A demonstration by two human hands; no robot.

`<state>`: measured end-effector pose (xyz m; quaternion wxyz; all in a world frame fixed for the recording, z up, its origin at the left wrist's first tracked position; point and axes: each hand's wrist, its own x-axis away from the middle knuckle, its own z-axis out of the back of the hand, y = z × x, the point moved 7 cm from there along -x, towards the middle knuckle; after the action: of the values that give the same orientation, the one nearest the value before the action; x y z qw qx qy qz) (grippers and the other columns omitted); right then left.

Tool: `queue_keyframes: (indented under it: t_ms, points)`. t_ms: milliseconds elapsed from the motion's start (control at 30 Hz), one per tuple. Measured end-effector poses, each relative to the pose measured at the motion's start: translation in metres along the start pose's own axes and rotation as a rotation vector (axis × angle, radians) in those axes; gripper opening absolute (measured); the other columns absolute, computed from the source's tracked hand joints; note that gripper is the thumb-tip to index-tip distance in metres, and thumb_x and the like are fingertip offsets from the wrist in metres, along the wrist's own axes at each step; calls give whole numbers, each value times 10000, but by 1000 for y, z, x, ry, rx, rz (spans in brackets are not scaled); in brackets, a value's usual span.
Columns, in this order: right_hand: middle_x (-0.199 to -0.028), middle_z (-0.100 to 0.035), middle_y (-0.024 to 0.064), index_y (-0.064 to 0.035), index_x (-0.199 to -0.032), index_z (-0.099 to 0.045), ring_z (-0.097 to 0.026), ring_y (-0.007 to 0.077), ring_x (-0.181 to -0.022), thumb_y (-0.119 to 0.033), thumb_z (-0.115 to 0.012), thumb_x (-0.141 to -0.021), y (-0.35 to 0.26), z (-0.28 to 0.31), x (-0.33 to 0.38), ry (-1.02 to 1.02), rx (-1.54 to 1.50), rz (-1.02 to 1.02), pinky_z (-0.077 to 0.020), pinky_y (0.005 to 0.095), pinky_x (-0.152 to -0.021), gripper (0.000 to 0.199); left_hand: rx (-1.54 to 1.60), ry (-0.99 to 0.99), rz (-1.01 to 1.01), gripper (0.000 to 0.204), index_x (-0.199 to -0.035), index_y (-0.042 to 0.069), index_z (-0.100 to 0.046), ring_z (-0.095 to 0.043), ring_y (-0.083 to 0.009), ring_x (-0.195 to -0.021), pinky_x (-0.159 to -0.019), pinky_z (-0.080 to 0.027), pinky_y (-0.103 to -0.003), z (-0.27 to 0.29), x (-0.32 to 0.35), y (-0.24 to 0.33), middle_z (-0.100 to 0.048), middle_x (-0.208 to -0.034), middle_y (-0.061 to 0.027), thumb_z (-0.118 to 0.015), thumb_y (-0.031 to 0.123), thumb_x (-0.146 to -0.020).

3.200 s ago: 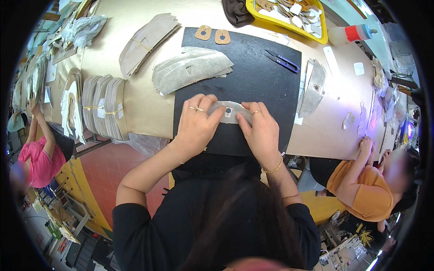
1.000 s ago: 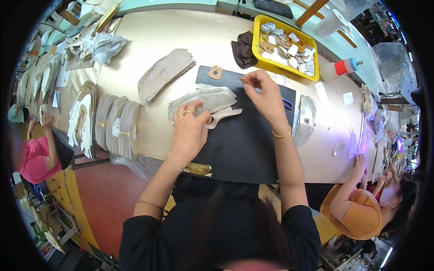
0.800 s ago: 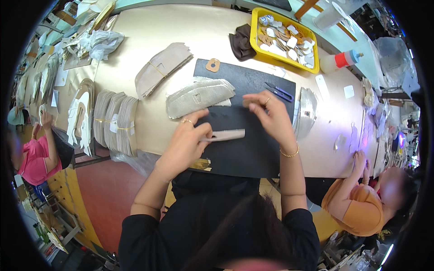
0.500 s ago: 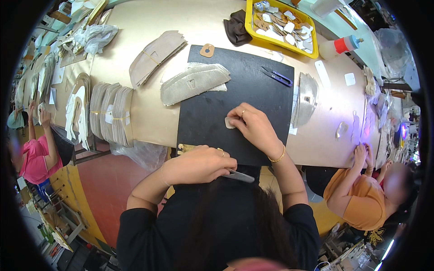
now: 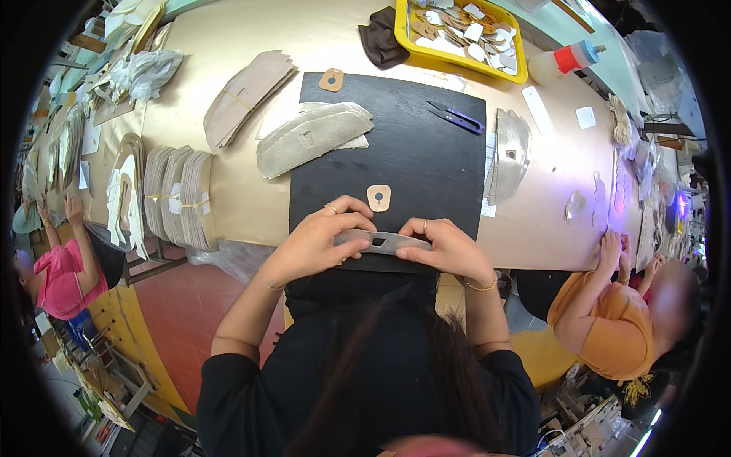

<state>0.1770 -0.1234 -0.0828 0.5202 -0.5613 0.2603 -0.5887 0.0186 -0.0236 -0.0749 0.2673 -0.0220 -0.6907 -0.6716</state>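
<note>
Between both hands is a grey, curved leather-like piece (image 5: 388, 242) with a small four-sided hole near its middle. My left hand (image 5: 324, 238) grips its left end, thumb on the near side and fingers beyond. My right hand (image 5: 449, 247) pinches the right end the same way. The piece is held over the near edge of a black mat (image 5: 411, 164). Just beyond it on the mat lies a small tan patch (image 5: 378, 198) with a keyhole-shaped cutout. Farther off are a stack of similar grey pieces (image 5: 314, 141) and another tan patch (image 5: 331, 80).
Purple thread snips (image 5: 457, 118) lie on the mat's far right. More grey pieces (image 5: 512, 156) sit beside it. A yellow tray (image 5: 461, 59) of small cut patches and a red-banded bottle (image 5: 567, 61) stand at the back. Bundled pieces (image 5: 179, 198) are at left. Co-workers sit on both sides.
My right hand has let go of the small patch, now flat on the mat, and taken the grey piece's right end. My left hand has raised that piece from my lap to the mat edge.
</note>
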Motion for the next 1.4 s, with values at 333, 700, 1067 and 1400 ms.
queue_keyframes:
  t_ms: [333, 700, 1067, 1400]
  points:
    - [-754, -672, 154, 3, -992, -682, -629, 235, -654, -251, -727, -907, 9, -3, -2, 131, -45, -41, -460, 351, -621, 272, -115, 66, 11, 172, -1102, -3, -691, -738, -165, -880, -701, -614, -275, 2, 3, -3, -377, -1620, -100, -672, 46, -938]
    - [-771, -696, 137, 9, -993, -679, -690, 197, -708, -197, -720, -918, 10, -2, -1, 163, -49, -57, -499, 327, -666, 224, -154, 39, -73, 205, -1146, 13, -667, -743, -222, -768, -694, -602, -318, 0, -2, -3, -370, -1627, -104, -662, 79, -952]
    - [-936, -735, 85, 5, -1190, -667, -674, 107, -645, -102, -740, -909, -1, 14, -10, 499, -143, -115, -534, 257, -642, 309, 62, 355, 31, 326, -1196, 7, -687, -645, -74, -626, -547, -505, -215, 22, -20, -11, -695, -1004, -68, -779, 100, -897]
    - [-998, -753, 128, -16, -1178, -676, -688, 186, -596, -149, -748, -912, -2, 15, -17, 554, 5, -119, -550, 314, -610, 306, 9, 367, 16, 278, -1159, 2, -715, -607, -63, -579, -494, -479, -211, 24, -29, -13, -608, -955, -33, -766, 97, -903]
